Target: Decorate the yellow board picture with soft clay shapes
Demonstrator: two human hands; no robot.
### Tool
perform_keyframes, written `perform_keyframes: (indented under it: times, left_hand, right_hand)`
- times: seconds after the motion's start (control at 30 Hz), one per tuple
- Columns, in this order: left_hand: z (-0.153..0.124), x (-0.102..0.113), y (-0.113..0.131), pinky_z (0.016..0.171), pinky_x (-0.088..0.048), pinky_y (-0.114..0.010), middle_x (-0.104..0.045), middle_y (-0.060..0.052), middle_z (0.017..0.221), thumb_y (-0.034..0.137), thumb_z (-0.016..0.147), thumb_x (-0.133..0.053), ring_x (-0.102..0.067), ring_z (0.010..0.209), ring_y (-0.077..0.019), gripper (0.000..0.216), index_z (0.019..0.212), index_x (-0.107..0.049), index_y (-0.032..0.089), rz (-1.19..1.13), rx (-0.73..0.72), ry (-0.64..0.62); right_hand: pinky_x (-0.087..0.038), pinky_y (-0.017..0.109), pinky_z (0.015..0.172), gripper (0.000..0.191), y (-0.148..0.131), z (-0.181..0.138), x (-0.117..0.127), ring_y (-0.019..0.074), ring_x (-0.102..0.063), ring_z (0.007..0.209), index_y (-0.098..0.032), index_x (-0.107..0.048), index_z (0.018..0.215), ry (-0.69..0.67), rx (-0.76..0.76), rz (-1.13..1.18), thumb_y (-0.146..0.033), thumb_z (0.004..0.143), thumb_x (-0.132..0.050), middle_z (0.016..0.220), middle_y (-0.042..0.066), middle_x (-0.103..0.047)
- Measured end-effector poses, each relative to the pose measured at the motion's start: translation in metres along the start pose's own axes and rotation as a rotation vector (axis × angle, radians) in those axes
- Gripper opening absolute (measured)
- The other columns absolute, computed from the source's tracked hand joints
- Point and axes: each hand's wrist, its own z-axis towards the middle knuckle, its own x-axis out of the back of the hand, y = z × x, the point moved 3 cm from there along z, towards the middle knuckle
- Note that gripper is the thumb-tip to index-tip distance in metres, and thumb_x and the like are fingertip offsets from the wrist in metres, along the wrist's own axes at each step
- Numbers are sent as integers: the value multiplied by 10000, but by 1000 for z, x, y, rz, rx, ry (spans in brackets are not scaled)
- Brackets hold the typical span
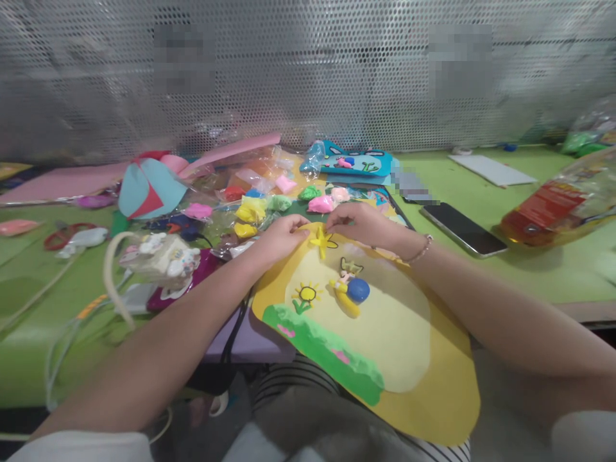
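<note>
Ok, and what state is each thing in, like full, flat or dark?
Yellow card: tilted, decorated.
Yellow star shape: near card's top.
Bottle: partly filled, amber liquid.
Phone: face up, screen dark.
White panel: lying flat.
Left fingers: at card's top edge.
Right fingers: by star.

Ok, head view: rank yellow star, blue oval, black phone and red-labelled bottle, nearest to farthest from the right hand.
1. Yellow star: beside the right hand, against the yellow card.
2. Blue oval: lower, on the card.
3. Black phone: rightward, on the table.
4. Red-labelled bottle: farthest right, past the phone.
</note>
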Motion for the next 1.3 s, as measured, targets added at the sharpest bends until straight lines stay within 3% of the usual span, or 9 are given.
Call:
perform_keyframes:
  times: [0.3, 1.3]
  left_hand:
    - [0, 0, 1, 656, -469, -285, -678, -21, 801, 314, 736, -554, -620, 734, -173, 197, 871, -602, 179, 6, -35, 2]
    - [-1, 0, 0, 635, -461, -273, -675, -24, 813, 328, 737, -550, -623, 735, -173, 215, 889, -598, 183, 30, -9, -4]
  right_hand:
    - [-427, 267, 688, 160, -2, 1, 0, 144, -561, 750, -166, -678, 792, 6, 178, -38, -196, 818, -523, 799, 50, -640]
    - [-430, 267, 680, 177, -4, 1, -1, 138, -570, 744, -177, -689, 807, -13, 130, -84, -180, 809, -512, 805, 40, -652]
